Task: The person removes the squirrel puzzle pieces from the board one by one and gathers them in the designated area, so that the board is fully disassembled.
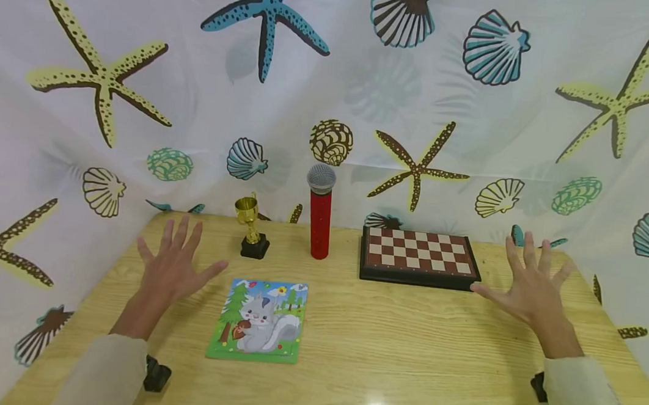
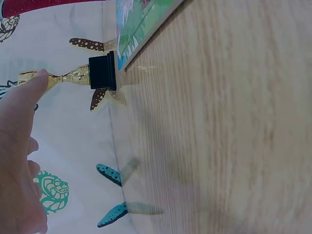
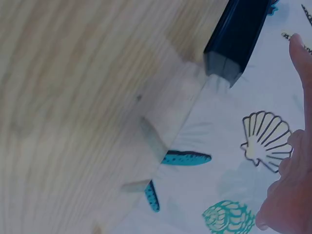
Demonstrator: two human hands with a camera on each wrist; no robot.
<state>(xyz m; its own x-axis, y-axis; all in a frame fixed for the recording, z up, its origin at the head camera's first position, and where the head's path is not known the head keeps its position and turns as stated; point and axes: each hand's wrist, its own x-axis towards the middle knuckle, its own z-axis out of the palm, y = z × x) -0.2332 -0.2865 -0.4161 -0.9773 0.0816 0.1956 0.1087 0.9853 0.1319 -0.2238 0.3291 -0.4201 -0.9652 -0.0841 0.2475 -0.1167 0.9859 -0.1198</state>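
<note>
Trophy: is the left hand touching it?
Apart. The head view shows a strip of table between the left hand and the trophy; in the left wrist view the hand merely overlaps it along the line of sight.

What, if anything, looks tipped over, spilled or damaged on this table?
Nothing stands out. The gold trophy and red microphone stand upright, while the squirrel picture and checkered board lie flat. I see no spill or damage.

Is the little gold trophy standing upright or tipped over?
Upright: in the head view, the gold trophy stands with its black base down on the table and its cup on top.
</note>
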